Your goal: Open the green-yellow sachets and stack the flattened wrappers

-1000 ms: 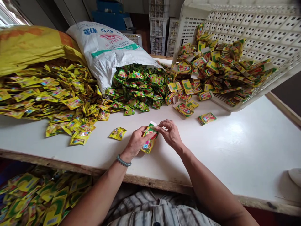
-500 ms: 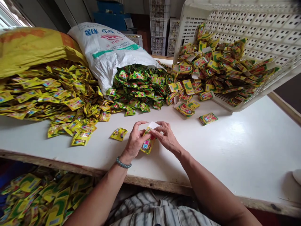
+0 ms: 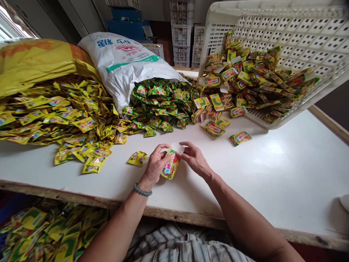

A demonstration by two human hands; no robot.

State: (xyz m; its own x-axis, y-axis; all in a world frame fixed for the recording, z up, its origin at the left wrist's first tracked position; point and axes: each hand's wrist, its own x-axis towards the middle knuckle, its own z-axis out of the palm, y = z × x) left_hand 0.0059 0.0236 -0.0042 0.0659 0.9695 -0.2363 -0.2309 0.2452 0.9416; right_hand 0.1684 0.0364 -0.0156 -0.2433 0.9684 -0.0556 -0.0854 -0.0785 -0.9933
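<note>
A small yellow and green printed carton (image 3: 169, 168) is held above the white table (image 3: 240, 182), its white end flap standing up. My left hand (image 3: 156, 163) grips the carton's left side, thumb across its front. At the flap end, my right hand (image 3: 193, 156) pinches the carton between thumb and fingers. One yellow sachet (image 3: 137, 158) lies just left of my left hand. A closed-looking carton (image 3: 241, 138) lies to the right, beyond my right hand. Whether anything is inside the held carton cannot be seen.
Yellow sachets (image 3: 68, 112) spill from a yellow sack (image 3: 40, 60) at left. Green sachets (image 3: 160, 105) lie before a white sack (image 3: 128, 60). A tipped white basket (image 3: 289, 40) at right holds many cartons (image 3: 253, 78). More flat packs (image 3: 54, 233) fill the space below the table edge.
The white flap at the carton's top is tilted differently between my fingers. Both hands keep nearly the same place, and the whole view has shifted slightly.
</note>
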